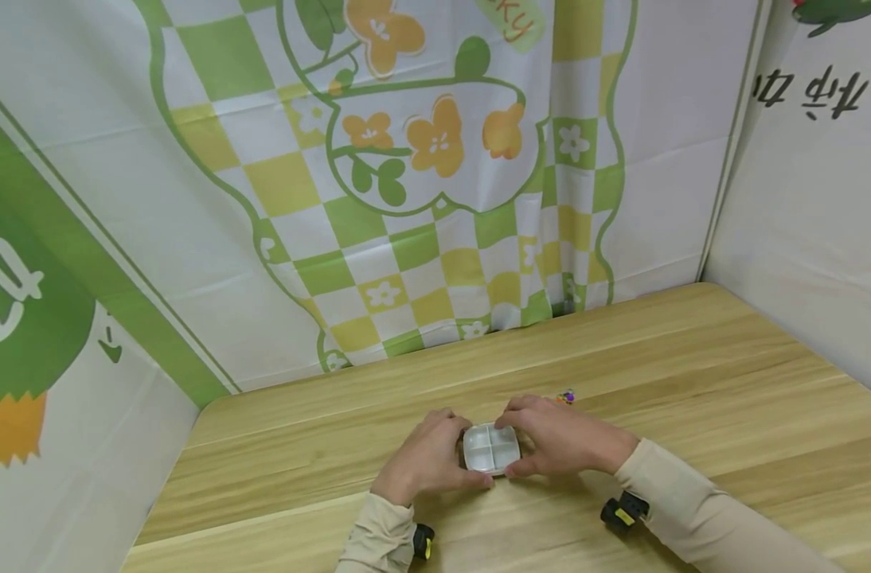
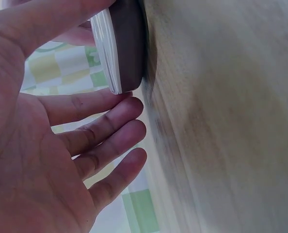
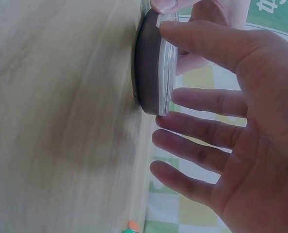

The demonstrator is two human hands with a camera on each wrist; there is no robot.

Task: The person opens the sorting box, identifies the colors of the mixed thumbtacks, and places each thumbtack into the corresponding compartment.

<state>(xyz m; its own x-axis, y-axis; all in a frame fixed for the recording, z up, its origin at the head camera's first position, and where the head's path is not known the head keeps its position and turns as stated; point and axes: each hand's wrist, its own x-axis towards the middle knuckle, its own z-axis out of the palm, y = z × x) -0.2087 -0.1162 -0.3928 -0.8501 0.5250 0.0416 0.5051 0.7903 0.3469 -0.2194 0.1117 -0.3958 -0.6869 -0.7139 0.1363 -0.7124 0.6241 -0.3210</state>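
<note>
A small pill box (image 1: 491, 448) with four compartments, a clear lid and a dark brown base sits flat on the wooden table, between both hands. My left hand (image 1: 435, 455) holds its left side; in the left wrist view the thumb lies along the near edge and the index fingertip touches the far corner of the box (image 2: 127, 48). From the right, my right hand (image 1: 553, 436) grips the box (image 3: 151, 65), thumb at the lid's near edge and fingertips toward the far corner. The other fingers of both hands are spread beside it. The compartments' contents are too small to tell.
A small multicoloured item (image 1: 566, 396) lies on the table (image 1: 299, 446) just beyond the right hand; its kind cannot be made out. A green and yellow checked cloth (image 1: 421, 239) hangs behind the table, with white printed panels on both sides.
</note>
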